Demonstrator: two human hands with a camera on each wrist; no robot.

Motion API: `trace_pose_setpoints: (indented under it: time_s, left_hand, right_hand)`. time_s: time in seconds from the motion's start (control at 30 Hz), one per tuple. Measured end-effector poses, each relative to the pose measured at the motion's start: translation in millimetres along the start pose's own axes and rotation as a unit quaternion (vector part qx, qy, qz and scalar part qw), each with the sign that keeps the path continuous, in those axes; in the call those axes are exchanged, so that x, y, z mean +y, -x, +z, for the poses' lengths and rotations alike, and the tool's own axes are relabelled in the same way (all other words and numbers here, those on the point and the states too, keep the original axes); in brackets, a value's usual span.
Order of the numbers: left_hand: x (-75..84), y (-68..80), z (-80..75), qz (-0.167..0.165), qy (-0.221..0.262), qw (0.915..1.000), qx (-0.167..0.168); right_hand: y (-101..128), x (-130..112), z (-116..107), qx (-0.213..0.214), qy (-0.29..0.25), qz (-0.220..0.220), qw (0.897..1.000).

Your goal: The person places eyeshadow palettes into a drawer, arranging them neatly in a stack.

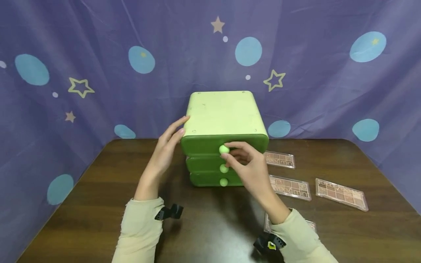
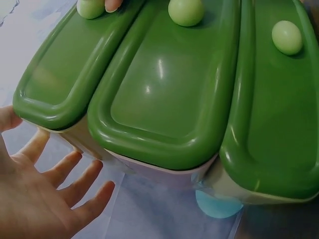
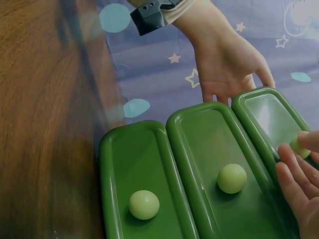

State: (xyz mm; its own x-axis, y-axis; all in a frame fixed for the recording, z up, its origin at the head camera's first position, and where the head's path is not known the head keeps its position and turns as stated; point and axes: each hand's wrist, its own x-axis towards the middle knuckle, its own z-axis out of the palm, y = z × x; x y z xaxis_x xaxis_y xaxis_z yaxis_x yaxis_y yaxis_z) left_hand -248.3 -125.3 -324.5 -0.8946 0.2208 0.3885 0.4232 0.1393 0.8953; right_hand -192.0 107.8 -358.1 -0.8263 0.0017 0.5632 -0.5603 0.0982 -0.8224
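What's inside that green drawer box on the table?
Nothing inside shows: all three drawers of the drawer box are closed. The right hand pinches the top knob; the left hand rests against the box's side. Its top is bare.

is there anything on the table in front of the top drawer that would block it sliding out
Nothing visible does. The right hand pinches the top knob of the green drawer unit, and the table in front is bare. The palettes lie off to the right. The left hand rests against the unit's left side.
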Motion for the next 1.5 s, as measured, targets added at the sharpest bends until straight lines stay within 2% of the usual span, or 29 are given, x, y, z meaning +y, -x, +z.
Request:
trace_pose_setpoints:
  time_s: [0.13,0.23,0.4,0.57,0.73,1.03,1.17,1.37,1.5]
  left_hand:
    - [0.5,2.5,-6.3,-0.03,0.001,0.9995,-0.005]
    - [0.7,2.4,-11.2,-0.039,0.002,0.9992,-0.011]
    - [-0.4,1.0,-13.7,-0.034,0.003,0.9993,-0.016]
    - [-3.2,2.7,-10.5,-0.034,0.007,0.9993,-0.016]
    - [-3.6,3.1,-5.8,-0.035,0.007,0.9992,-0.02]
    - [2.0,0.8,2.0,-0.022,0.004,0.9996,-0.016]
    - [3.4,1.7,1.3,-0.016,0.004,0.9998,-0.009]
    - [4.5,0.3,0.0,-0.011,0.006,0.9999,-0.006]
    - [3.2,-0.6,-1.0,-0.01,0.006,0.9999,-0.007]
  right_hand:
    - [3,-2,5,-0.009,-0.032,0.007,0.999]
    - [3,-3,7,-0.013,-0.04,0.005,0.999]
    - [5,-7,8,-0.019,-0.029,0.004,0.999]
    - [11,-10,4,-0.026,0.001,0.009,1.0]
    - [20,-12,-2,-0.027,0.004,0.019,0.999]
    - [39,-24,-9,-0.005,0.034,-0.014,0.999]
    - [43,-29,-8,-0.013,0.022,-0.013,1.0]
    - [50,-40,-8,-0.027,0.007,0.016,0.999]
    - [56,-44,-9,-0.034,0.006,0.014,0.999]
